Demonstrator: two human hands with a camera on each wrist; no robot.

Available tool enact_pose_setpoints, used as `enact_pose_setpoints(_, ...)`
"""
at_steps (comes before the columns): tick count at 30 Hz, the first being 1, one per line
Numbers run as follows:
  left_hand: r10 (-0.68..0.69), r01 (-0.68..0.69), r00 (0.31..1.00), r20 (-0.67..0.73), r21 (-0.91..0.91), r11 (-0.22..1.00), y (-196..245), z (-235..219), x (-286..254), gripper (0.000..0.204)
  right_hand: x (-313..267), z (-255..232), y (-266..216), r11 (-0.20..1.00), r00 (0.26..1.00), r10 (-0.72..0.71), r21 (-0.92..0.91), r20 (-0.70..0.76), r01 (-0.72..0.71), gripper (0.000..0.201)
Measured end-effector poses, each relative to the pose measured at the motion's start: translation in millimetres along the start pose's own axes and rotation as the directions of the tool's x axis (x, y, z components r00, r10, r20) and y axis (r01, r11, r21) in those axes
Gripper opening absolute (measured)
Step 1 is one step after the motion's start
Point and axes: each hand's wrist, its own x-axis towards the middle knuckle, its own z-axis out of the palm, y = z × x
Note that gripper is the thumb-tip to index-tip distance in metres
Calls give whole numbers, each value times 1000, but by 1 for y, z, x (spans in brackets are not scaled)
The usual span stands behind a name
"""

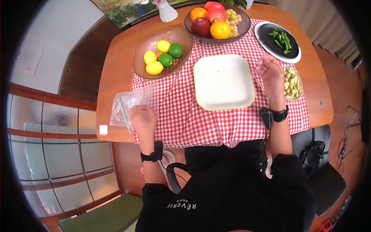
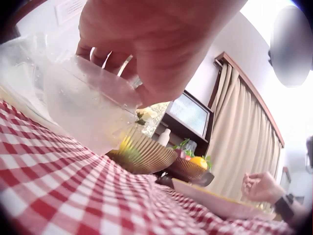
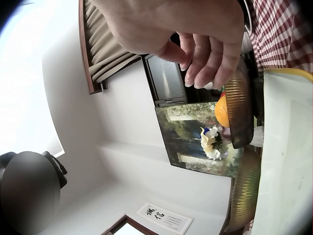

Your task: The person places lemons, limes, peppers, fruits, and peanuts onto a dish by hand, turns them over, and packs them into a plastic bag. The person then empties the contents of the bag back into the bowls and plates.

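Bag (image 1: pixel 130 97) of clear plastic lies rumpled at left of the head frame, partly on the checked cloth (image 1: pixel 176 120) and partly on the bare table (image 1: pixel 114 73). The left hand (image 1: pixel 143 123) is over its near side, thumb and bent fingers pinching the film (the left wrist view shows the plastic lifted toward the thumb). The right hand (image 1: pixel 273 79) hovers right of centre, fingers loosely bent, side by side, thumb close to them. It hangs between the white tray (image 1: pixel 224 83), which fills the middle of the frame, and the peanuts (image 1: pixel 292 83) at right. Green peppers (image 1: pixel 281 40) sit on a dark plate (image 1: pixel 266 35) at upper right. Toward upper left, a ribbed bowl (image 1: pixel 182 34) contains lemons (image 1: pixel 154 68) and limes (image 1: pixel 165 60); at top centre, another bowl (image 1: pixel 245 27) carries oranges (image 1: pixel 220 30), red fruit (image 1: pixel 201 27) and grapes (image 1: pixel 233 18).
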Motion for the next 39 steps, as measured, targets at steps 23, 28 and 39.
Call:
enact_pose_setpoints(23, 86, -100, 674, 733, -25, 995, -5, 100, 242, 100, 10, 9, -7, 999, 1000, 10, -33, 18, -9, 20)
enact_pose_setpoints(28, -14, -56, 662, 749, 67, 996, -6, 96, 250, 105, 7, 12, -8, 996, 997, 74, 52, -9, -74, 20)
enact_pose_setpoints(39, 94, -135, 792, 604, 23, 991, 8, 87, 223, 89, 8, 12, -8, 996, 997, 76, 56, -12, -75, 18)
